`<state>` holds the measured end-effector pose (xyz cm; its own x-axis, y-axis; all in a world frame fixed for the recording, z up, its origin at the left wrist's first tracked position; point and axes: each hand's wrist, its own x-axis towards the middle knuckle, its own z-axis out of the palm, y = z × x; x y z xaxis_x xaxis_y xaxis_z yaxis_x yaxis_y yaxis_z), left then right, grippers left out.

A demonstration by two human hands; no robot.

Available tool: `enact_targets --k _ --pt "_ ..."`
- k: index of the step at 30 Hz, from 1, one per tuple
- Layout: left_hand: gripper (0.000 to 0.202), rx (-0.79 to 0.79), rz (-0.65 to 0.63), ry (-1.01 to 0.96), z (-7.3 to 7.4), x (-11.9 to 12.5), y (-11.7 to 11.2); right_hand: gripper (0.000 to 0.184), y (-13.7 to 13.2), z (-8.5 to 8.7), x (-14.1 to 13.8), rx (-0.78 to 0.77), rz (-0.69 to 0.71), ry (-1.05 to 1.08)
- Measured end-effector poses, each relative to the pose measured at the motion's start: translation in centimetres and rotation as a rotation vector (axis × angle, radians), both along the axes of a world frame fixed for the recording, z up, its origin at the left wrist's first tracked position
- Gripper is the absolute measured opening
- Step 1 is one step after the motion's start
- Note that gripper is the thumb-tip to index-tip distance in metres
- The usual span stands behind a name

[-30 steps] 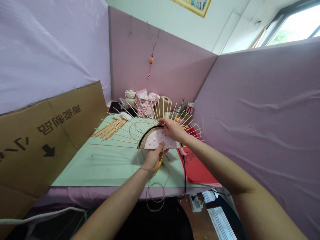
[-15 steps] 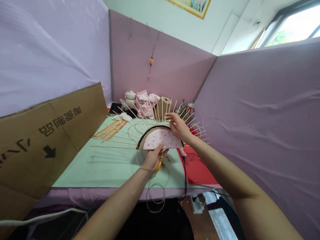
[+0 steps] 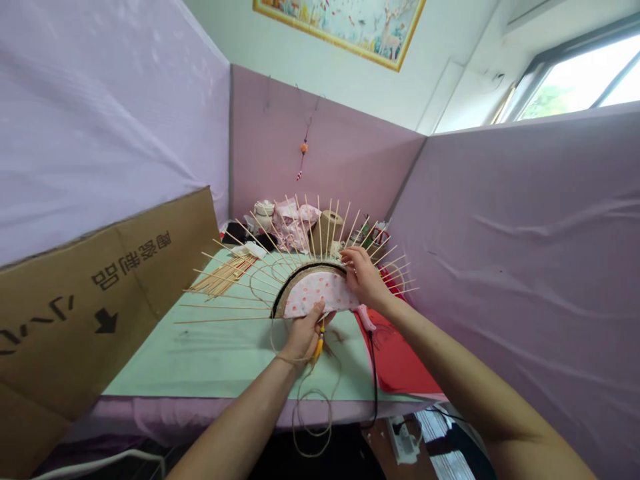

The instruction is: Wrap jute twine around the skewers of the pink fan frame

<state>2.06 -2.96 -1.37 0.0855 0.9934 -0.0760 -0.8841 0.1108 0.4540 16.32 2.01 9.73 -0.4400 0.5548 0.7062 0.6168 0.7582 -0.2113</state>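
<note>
A half-round piece covered in dotted pink fabric [image 3: 314, 297], with several thin wooden sticks [image 3: 235, 267] fanning out from its rim, stands upright over the green table top [image 3: 200, 350]. My left hand [image 3: 306, 331] grips its straight lower edge from below, fingers closed, with a yellow object under the palm. My right hand [image 3: 363, 277] rests on the curved right rim among the sticks, fingers bent around the edge. Twine [image 3: 314, 407] runs from the piece down over the table's front edge.
A large cardboard sheet [image 3: 95, 287] leans at the left. Loose sticks [image 3: 219, 277], a twine spool [image 3: 329, 227], pink fabric and jars crowd the back of the table. A red sheet [image 3: 400, 360] and a pink tool with a black cord [image 3: 371, 360] lie at the right. Purple partitions enclose the desk.
The camera tilted up. My right hand slid from the top of the curved rim down to its right side. My left hand kept its hold on the lower edge.
</note>
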Motion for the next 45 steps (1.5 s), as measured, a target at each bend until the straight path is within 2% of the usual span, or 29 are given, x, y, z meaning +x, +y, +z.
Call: enact_targets --k 9,15,19,23,29,37,45 --pt "0.036 0.016 -0.002 0.037 0.5 0.1 -0.4 0.041 -0.2 -0.4 -1.1 0.003 -0.016 -0.044" --pt "0.034 0.028 -0.007 0.046 0.3 0.1 -0.4 0.046 -0.4 -0.1 -0.9 0.087 0.042 0.138" --pt "0.035 0.017 0.022 0.015 0.3 0.0 -0.3 0.041 -0.8 0.1 0.1 0.1 -0.015 0.244" --pt "0.032 0.004 0.021 -0.007 0.3 0.0 -0.2 0.037 -1.1 -0.6 1.3 0.044 -0.046 0.355" --pt "0.033 -0.012 0.017 0.015 0.3 0.0 -0.2 0.036 -1.4 -2.1 2.2 -0.054 -0.079 0.388" --pt "0.033 0.004 0.011 0.037 0.2 0.0 -0.3 0.036 -1.7 -1.8 1.6 -0.047 -0.083 0.385" --pt "0.039 0.009 0.007 0.051 1.0 0.1 -0.6 0.037 -1.5 -2.3 1.5 -0.071 -0.079 0.371"
